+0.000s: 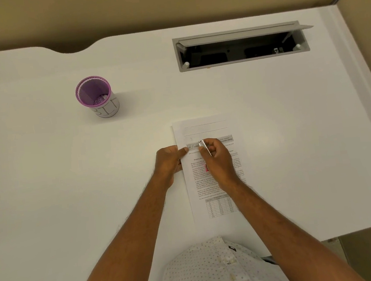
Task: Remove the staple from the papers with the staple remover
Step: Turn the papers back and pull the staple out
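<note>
A slim metal staple remover (204,147) is gripped in the right hand (218,159), the fingers curled tightly around it and its silver tip brought down onto the upper left part of the printed papers (216,183), near the grey header band. The staple itself is too small to be made out, and whether the tip is already under it cannot be told. The left hand (171,162) is laid flat at the sheets' left edge, nothing being grasped; its thumb is pressed onto the paper just beside the tool's tip, so the pages are pinned against the white desk (69,175).

From this arrangement, the tool is judged to have been taken up and positioned, while the prying out of the staple appears to be in hand or just about to begin; no loose staple is seen on the paper. A purple-rimmed cup (96,97) labelled as a bin stands well apart, up and to the left, with small metal bits inside. Beyond it, an open cable tray (241,46) is set into the desk.
</note>
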A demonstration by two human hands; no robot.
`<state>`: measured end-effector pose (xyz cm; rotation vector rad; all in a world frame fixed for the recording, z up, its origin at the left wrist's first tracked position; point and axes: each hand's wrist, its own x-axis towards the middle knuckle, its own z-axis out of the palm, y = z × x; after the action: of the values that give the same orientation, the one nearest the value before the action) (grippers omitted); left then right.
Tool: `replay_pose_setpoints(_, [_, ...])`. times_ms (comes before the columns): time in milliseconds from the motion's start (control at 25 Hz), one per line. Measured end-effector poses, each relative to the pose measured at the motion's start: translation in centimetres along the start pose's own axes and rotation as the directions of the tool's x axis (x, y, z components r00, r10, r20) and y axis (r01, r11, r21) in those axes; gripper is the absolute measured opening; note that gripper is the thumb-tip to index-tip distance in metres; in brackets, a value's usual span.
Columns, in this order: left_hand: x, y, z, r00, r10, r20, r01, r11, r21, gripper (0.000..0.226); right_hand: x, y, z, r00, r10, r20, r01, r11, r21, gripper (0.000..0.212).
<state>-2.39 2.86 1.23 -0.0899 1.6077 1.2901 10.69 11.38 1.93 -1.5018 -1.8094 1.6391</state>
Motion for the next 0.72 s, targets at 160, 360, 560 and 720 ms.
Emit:
replay_pose_setpoints(160, [0.3, 0.4, 0.6, 0.992, 0.085, -0.090, -0.065, 0.976, 0.208, 0.024, -0.1, -0.3, -1.5, 0.996, -0.086, -0.017, 0.081, 0.977, -0.196, 0.034])
replay_pose_setpoints(360, [-0.1, 1.2, 0.8, 0.921, 0.351, -0.167, -0.142, 0.702, 0.698, 0.049, 0.7, 0.5, -4.9, 0.963, -0.239, -0.128, 0.178, 0.913, -0.366, 0.044])
replay_pose_setpoints(560, [-0.2, 0.8, 0.7, 0.904, 0.392, -0.170, -0.120, 0.614, 0.780, 0.036, 1.9, 1.2, -8.3, 0.936, -0.194, -0.295, 0.085, 0.934, -0.346, 0.023])
replay_pose_setpoints(720, [-0.2, 0.8, 0.8, 0.889, 0.431, -0.153, -0.132, 0.562, 0.817, 0.031, 2.5, 2.3, -9.6, 0.932, -0.171, -0.318, 0.061, 0.943, -0.329, 0.017])
